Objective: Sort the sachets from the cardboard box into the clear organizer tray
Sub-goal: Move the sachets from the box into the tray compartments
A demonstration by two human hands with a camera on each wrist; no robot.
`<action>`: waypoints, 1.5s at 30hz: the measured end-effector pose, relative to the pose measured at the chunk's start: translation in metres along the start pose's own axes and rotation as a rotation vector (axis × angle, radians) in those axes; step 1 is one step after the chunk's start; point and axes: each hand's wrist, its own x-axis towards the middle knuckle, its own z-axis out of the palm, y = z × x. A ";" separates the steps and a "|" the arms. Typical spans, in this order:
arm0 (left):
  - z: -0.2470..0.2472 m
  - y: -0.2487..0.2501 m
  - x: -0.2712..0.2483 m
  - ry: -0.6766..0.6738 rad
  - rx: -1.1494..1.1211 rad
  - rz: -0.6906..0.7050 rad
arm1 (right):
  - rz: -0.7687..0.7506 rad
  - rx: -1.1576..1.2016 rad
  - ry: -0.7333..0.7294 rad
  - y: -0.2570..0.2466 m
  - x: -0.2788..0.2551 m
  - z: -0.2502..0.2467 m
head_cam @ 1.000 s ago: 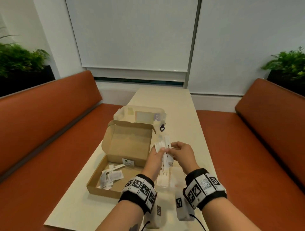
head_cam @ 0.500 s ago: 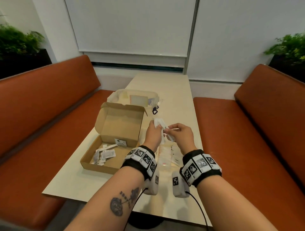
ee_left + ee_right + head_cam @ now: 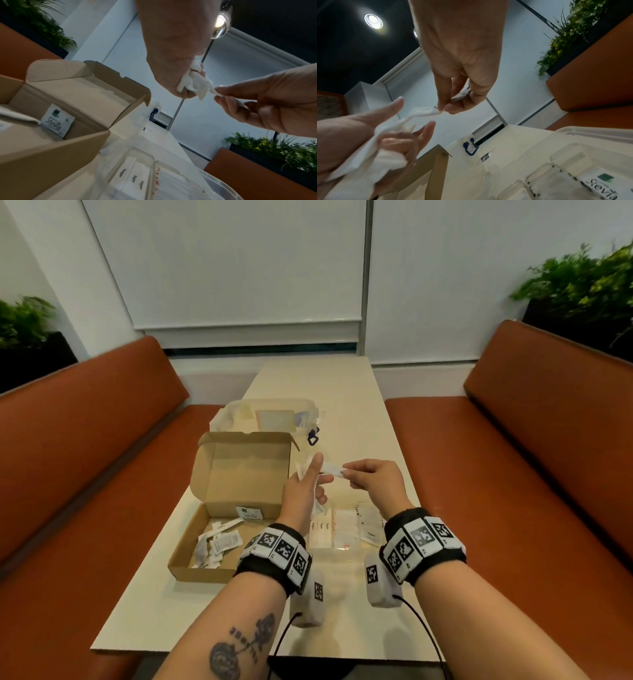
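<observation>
On the left of the counter we see the cardboard box with its lid standing open, a few white sachets lying loose on its floor and one Stevia sachet leaning against the back wall. Behind the box lies a clear plastic lid with a small blue clasp at its right end.

Just right of the box, raised above the counter, our left hand grips a crumpled bunch of white sachets in its lower fingers, while the index finger points straight up and away. One narrow sachet reaches out of that bunch toward the right, and our right hand pinches its far end between thumb and fingertips; the remaining fingers curl loosely beneath. In the right wrist view something small and dark sits between these fingers, and we cannot tell what it is.

Below both hands, touching the counter, stands the clear organizer tray. Its compartments already hold sachets laid flat in rows: pale ones with dark print on the left, ones with red print in the middle, and more white ones on the right, where a Stevia packet lies face up.
</observation>
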 end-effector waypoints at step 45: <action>-0.034 0.012 0.044 -0.053 -0.196 -0.082 | -0.146 0.076 0.208 -0.022 0.027 0.030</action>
